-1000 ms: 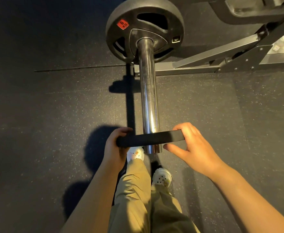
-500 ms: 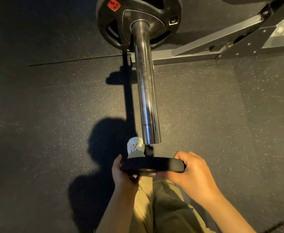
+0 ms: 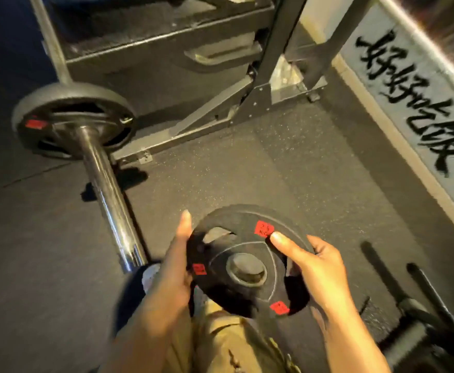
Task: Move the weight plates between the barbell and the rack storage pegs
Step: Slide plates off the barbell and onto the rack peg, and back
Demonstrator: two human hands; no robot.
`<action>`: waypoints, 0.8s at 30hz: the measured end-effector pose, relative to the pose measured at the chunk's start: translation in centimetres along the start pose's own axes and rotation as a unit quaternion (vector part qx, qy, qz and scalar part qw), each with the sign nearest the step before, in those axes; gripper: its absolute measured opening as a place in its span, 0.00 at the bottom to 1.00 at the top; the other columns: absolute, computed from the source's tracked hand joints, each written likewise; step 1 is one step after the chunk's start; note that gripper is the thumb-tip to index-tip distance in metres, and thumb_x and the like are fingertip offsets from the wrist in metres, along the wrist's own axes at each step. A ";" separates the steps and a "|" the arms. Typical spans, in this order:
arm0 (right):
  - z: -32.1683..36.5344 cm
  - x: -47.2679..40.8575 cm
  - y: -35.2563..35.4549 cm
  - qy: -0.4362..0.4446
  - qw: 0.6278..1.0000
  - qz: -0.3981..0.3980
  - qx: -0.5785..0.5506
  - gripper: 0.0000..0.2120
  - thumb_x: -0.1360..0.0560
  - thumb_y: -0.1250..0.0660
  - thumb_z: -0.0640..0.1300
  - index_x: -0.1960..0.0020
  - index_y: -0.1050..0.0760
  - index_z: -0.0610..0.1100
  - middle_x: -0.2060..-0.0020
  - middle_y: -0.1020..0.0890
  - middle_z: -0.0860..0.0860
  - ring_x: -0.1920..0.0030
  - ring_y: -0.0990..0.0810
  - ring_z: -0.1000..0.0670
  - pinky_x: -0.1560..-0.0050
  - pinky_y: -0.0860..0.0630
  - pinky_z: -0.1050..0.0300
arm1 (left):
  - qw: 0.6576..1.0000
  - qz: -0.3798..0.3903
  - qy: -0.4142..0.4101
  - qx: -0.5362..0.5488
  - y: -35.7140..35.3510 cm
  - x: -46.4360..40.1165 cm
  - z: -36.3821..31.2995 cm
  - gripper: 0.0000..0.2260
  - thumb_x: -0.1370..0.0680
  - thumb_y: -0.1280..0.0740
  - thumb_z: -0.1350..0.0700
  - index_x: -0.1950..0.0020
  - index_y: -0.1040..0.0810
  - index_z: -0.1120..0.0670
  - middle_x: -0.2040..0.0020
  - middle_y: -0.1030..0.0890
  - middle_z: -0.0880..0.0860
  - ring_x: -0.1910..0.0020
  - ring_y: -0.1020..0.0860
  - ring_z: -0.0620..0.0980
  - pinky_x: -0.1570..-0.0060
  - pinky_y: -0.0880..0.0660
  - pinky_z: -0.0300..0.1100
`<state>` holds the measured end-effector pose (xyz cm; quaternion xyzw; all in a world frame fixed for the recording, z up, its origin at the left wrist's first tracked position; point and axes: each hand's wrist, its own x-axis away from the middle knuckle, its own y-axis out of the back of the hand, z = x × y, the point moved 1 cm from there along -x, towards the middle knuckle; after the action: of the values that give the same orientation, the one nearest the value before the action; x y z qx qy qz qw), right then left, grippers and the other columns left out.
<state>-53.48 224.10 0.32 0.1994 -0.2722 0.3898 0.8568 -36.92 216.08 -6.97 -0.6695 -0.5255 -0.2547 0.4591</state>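
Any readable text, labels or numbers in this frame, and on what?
Small plate in both hands: three red labels, print blurred, unreadable.
Larger plate on the barbell sleeve: one red label, unreadable.
Wall panel, right: large black brush-style characters, motion-blurred; I cannot read them.

This was a gym, a free-weights corner. The floor [image 3: 247,168] was black speckled rubber matting, the kind laid under lifting stations. A chrome barbell sleeve [image 3: 107,195] ran across it, carrying a black rubber-coated weight plate [image 3: 67,122] with a red label. Behind that plate stood the bolted steel frame of a rack [image 3: 260,84], and beyond the frame a dark padded box [image 3: 150,49]. Right of the rack's base, a grey wall panel [image 3: 414,109] bore large brush-painted black characters. A smaller plate [image 3: 247,262] with red labels was held nearer than the sleeve's end.
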 end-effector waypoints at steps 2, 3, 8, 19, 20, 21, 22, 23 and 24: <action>3.5 0.9 2.1 0.018 0.998 -0.036 -0.057 0.44 0.54 0.18 0.58 0.46 0.23 0.32 0.59 0.15 0.45 0.60 0.17 0.49 0.56 0.22 0.56 | 0.996 0.025 -0.081 -0.029 -4.5 2.5 -3.9 0.24 0.31 0.31 0.35 0.51 0.15 0.55 0.49 0.16 0.57 0.48 0.18 0.55 0.39 0.27 0.54; 5.4 1.3 3.1 0.036 0.994 -0.044 -0.097 0.43 0.54 0.18 0.57 0.47 0.24 0.34 0.62 0.15 0.47 0.61 0.18 0.51 0.59 0.22 0.58 | 0.989 0.042 -0.126 -0.064 -6.7 3.8 -5.5 0.27 0.33 0.28 0.35 0.47 0.17 0.56 0.47 0.17 0.58 0.45 0.19 0.57 0.36 0.29 0.57; 16.5 3.2 7.2 0.156 0.969 -0.057 -0.185 0.17 0.47 0.23 0.51 0.63 0.21 0.44 0.65 0.18 0.45 0.65 0.20 0.46 0.65 0.26 0.57 | 0.938 0.065 -0.315 -0.132 -17.3 9.1 -12.6 0.20 0.37 0.25 0.36 0.55 0.18 0.49 0.52 0.16 0.51 0.48 0.18 0.52 0.46 0.24 0.51; 35.5 -3.0 9.2 0.342 0.907 -0.047 -0.240 0.06 0.39 0.28 0.45 0.65 0.21 0.43 0.73 0.19 0.52 0.75 0.22 0.55 0.74 0.29 0.67 | 0.769 0.096 -0.600 -0.200 -32.6 9.8 -29.0 0.17 0.33 0.38 0.38 0.55 0.22 0.48 0.60 0.20 0.41 0.62 0.23 0.35 0.63 0.29 0.26; 36.9 -3.7 9.6 0.352 0.905 -0.054 -0.234 0.06 0.40 0.25 0.44 0.66 0.20 0.44 0.72 0.19 0.52 0.73 0.22 0.54 0.73 0.28 0.66 | 0.763 0.105 -0.606 -0.199 -34.1 9.5 -30.1 0.17 0.33 0.39 0.37 0.56 0.23 0.47 0.60 0.20 0.41 0.61 0.23 0.36 0.63 0.29 0.26; 38.5 -4.6 10.4 0.370 0.899 -0.066 -0.227 0.05 0.39 0.24 0.44 0.68 0.19 0.45 0.72 0.20 0.52 0.73 0.23 0.54 0.74 0.28 0.65 | 0.761 0.122 -0.608 -0.192 -36.2 8.9 -31.4 0.16 0.33 0.39 0.37 0.56 0.23 0.47 0.60 0.19 0.42 0.61 0.22 0.38 0.63 0.28 0.26; 39.7 -5.0 10.9 0.383 0.893 -0.084 -0.223 0.03 0.39 0.27 0.45 0.69 0.19 0.47 0.73 0.21 0.53 0.74 0.24 0.54 0.74 0.29 0.65 | 0.764 0.139 -0.603 -0.185 -37.8 8.4 -32.3 0.16 0.33 0.38 0.37 0.56 0.23 0.47 0.61 0.19 0.42 0.62 0.22 0.39 0.64 0.28 0.27; 40.5 -5.7 11.8 0.393 0.887 -0.099 -0.223 0.03 0.39 0.28 0.46 0.70 0.19 0.48 0.74 0.21 0.53 0.75 0.24 0.54 0.75 0.30 0.65 | 0.766 0.158 -0.598 -0.178 -39.6 7.8 -33.0 0.15 0.33 0.38 0.38 0.57 0.23 0.47 0.61 0.19 0.43 0.62 0.22 0.39 0.64 0.28 0.28; 41.1 -6.3 12.7 0.393 0.886 -0.104 -0.224 0.02 0.40 0.26 0.45 0.69 0.18 0.48 0.72 0.20 0.52 0.73 0.23 0.54 0.74 0.29 0.65 | 0.765 0.172 -0.595 -0.174 -41.1 7.3 -33.3 0.15 0.33 0.38 0.39 0.57 0.22 0.47 0.62 0.19 0.44 0.63 0.22 0.39 0.64 0.28 0.28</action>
<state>-79.55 205.61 29.79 -0.1402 0.0288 0.2735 0.9512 -68.46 191.16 28.29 -0.8346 -0.5155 0.1909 -0.0340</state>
